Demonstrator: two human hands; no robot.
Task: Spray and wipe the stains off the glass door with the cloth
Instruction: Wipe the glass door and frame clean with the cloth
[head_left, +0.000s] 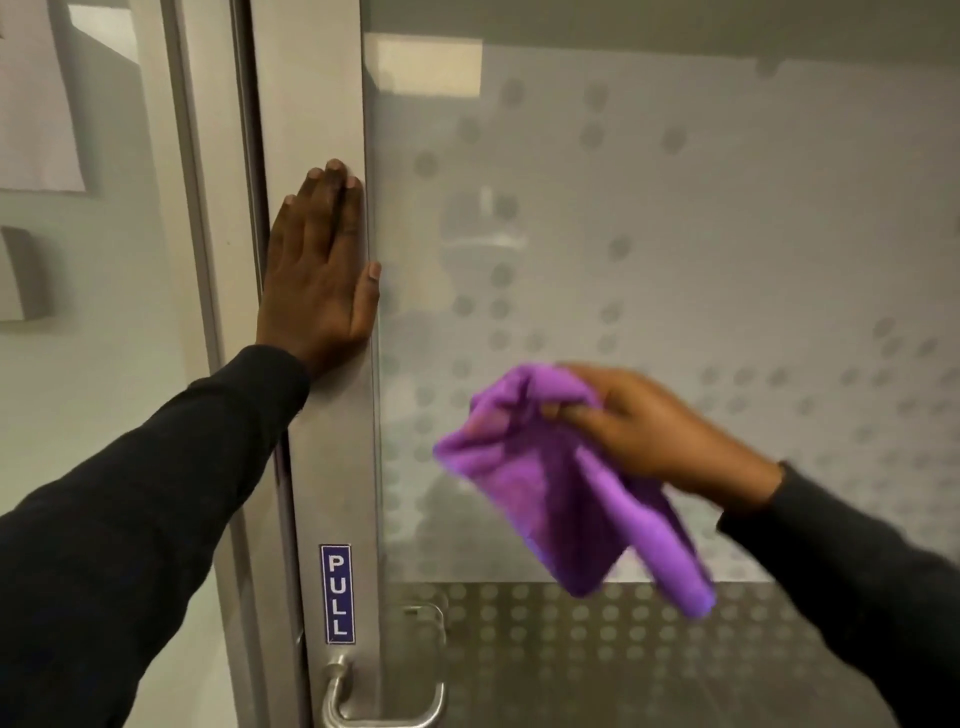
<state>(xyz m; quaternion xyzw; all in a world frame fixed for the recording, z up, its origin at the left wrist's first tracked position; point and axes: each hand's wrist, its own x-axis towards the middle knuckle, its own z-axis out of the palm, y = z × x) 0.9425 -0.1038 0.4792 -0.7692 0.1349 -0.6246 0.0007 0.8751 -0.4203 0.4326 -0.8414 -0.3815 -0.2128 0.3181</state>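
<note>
The left hand lies flat and open on the metal frame at the left edge of the glass door, fingers stretched upward, holding nothing. Lower on this frame is a blue PULL sticker, and under it the door handle. The right hand is closed around the purple cloth, which hangs in front of the frosted, dotted glass; it is blurred.

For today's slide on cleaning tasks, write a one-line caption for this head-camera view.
Left hand flat on the door frame, right hand holding a purple cloth at the frosted, dotted glass door.
</note>
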